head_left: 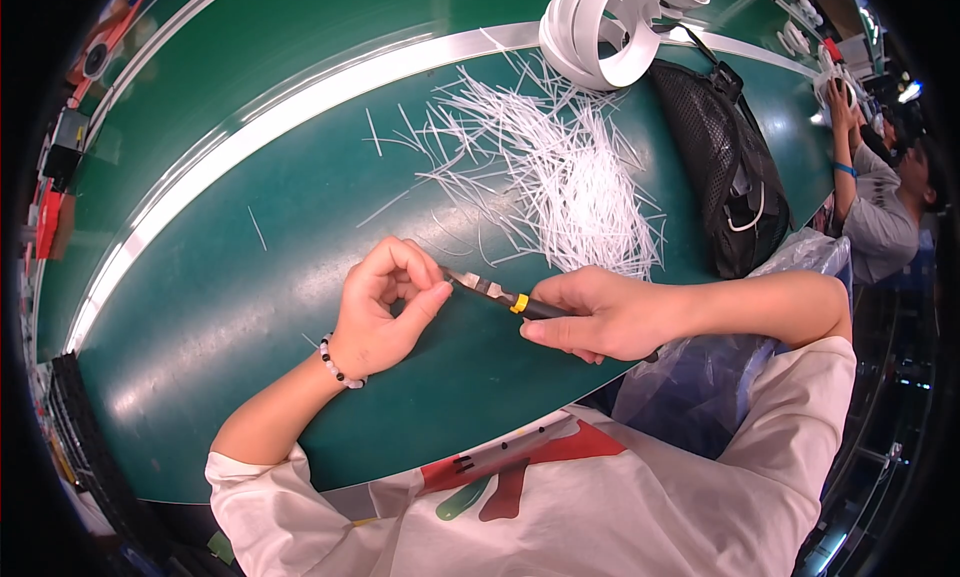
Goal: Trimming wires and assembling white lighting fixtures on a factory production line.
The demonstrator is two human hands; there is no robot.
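Note:
My right hand (622, 314) is wrapped round a pair of pliers (492, 289) with dark handles and a yellow band. Their metal jaws point left and reach the fingertips of my left hand (388, 302). Thumb and forefinger of that hand are pinched together at the jaw tips; whatever lies between them is too small to make out. A beaded bracelet (338, 365) circles my left wrist. Beyond the hands, a loose heap of thin white strips (590, 192) lies on the green tabletop (230, 327), with several stray strips to its left.
White rings (622, 37) stand behind the heap. A black mesh bag (712, 147) lies right of it. Clear plastic film (690, 377) hangs at the table's near right edge. A white rail (200, 177) crosses the far side. Another person (890, 207) sits at the far right.

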